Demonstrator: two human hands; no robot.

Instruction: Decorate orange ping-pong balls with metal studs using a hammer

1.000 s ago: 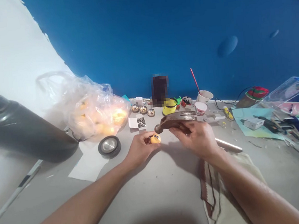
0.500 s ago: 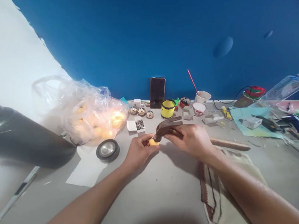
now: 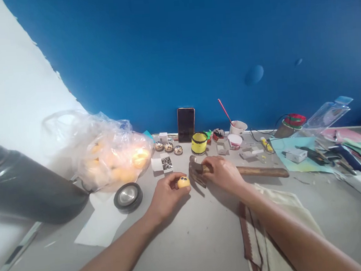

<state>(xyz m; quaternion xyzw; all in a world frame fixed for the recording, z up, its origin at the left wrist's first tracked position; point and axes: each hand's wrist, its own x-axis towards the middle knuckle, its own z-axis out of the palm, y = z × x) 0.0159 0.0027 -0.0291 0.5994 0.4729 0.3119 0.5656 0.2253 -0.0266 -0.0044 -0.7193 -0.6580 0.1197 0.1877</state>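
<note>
Between the thumb and fingers of my left hand (image 3: pixel 167 195) is a small yellow ball (image 3: pixel 183 182) with dark studs on top. My right hand (image 3: pixel 223 172) is closed around the hammer (image 3: pixel 262 171) close to its head, with the wooden handle reaching out to the right. The claw of the hammer points down toward the table, a little right of the ball and apart from it. Behind my left hand stands a small open white box (image 3: pixel 167 165) of shiny metal tacks. Several studded balls (image 3: pixel 168 147) sit in a row behind the box.
A plastic bag of yellow balls (image 3: pixel 106 159) and a dark bottle (image 3: pixel 27 187) lie left, near a round black lid (image 3: pixel 128 197). A phone (image 3: pixel 186 124) leans on the wall beside a yellow cup (image 3: pixel 199 143). A cloth (image 3: pixel 279 224) lies under my right forearm.
The hammer has come off the ball, moved back to the right and turned so its claw points down. The studs on the ball now show. The view has shifted slightly.
</note>
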